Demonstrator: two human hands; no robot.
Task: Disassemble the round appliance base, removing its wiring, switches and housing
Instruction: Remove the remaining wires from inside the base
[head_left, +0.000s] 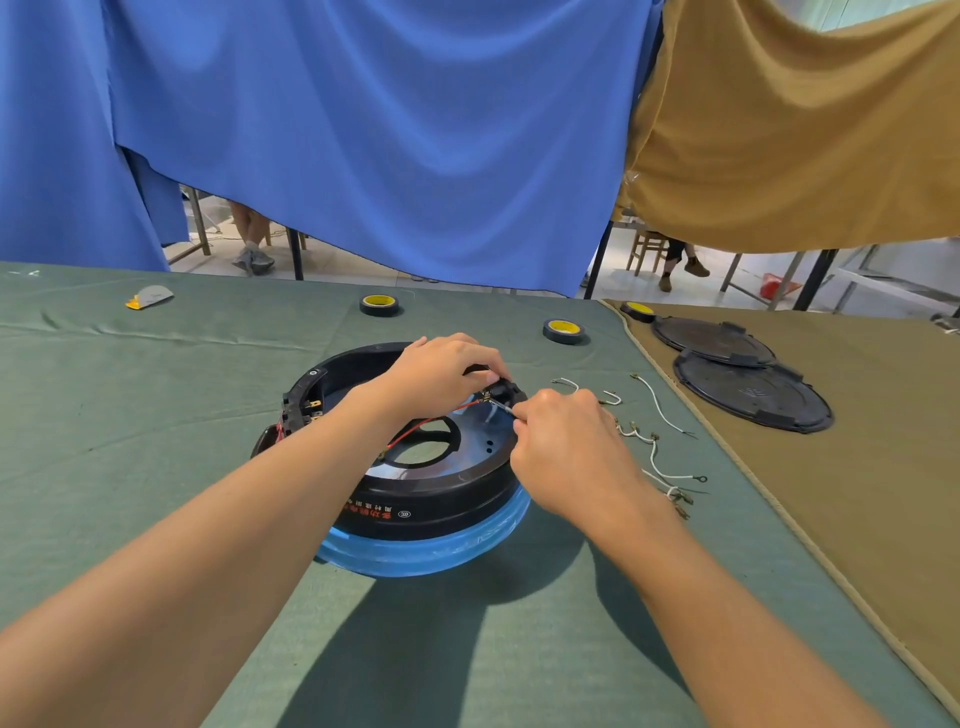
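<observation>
The round base (431, 519) sat on the table (156, 415); loose wires (660, 415) lay to its right, tape rolls (379, 305) behind, seemingly lids (753, 395) farther right.

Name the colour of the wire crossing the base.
The wire is red; head view shows it best.

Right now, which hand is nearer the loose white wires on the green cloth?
Right. The right hand sits just beside the wires, at the base rim's right side; the left hand grips the rim farther left.
</observation>
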